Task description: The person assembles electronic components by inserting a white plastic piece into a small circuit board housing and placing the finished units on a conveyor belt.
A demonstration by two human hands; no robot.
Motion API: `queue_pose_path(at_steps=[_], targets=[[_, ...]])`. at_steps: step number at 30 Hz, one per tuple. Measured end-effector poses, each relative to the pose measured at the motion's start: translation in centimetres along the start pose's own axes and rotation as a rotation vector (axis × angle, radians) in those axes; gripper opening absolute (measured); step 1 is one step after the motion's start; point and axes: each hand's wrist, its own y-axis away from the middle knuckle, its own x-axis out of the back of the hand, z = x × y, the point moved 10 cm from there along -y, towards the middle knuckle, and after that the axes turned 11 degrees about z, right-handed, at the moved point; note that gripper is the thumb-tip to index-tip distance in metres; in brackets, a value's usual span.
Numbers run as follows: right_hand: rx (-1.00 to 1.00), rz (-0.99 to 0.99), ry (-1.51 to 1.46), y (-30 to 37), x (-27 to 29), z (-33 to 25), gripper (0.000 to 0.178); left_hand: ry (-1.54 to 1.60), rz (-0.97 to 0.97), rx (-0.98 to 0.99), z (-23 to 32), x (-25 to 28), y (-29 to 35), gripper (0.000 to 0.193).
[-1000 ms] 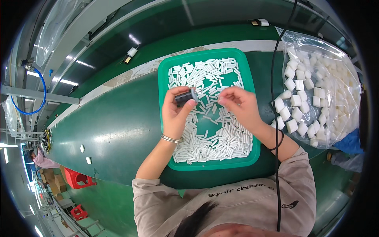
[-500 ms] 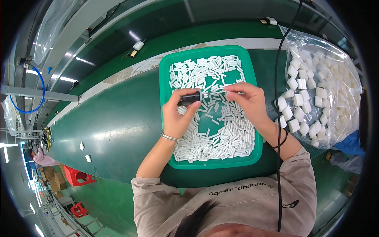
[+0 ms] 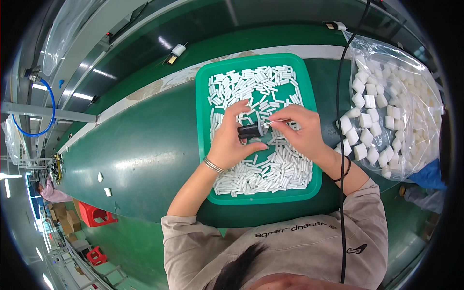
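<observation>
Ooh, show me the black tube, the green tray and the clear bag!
Black tube (image 3: 249, 131), head view: middle of its dark side.
Green tray (image 3: 202, 121), head view: its left rim.
Clear bag (image 3: 386, 50), head view: bare plastic near its top.

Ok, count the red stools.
2: an upper red stool at left beside cardboard boxes, and a lower red stool below it; others may be hidden.
</observation>
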Motion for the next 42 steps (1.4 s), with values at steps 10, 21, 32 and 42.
queue_pose_path(at_steps=[10,21,32,42], targets=[[-0.362,-0.006,-0.302,0.4,0.2,3.3,0.012,-0.178,-0.089,-0.360,3.4,-0.5,0.3,0.040],[-0.276,-0.078,-0.179,0.6,-0.4,2.2,0.012,-0.015,-0.064,0.039,0.2,-0.2,0.3,0.036],[0.310,-0.053,0.122,0.6,-0.3,-2.9,0.010,0.075,-0.036,0.031,0.2,-0.1,0.4,0.034],[-0.166,-0.021,1.407,-1.8,13.8,2.2,0.020,0.116,0.027,0.172,-1.8,0.3,0.5,0.034]])
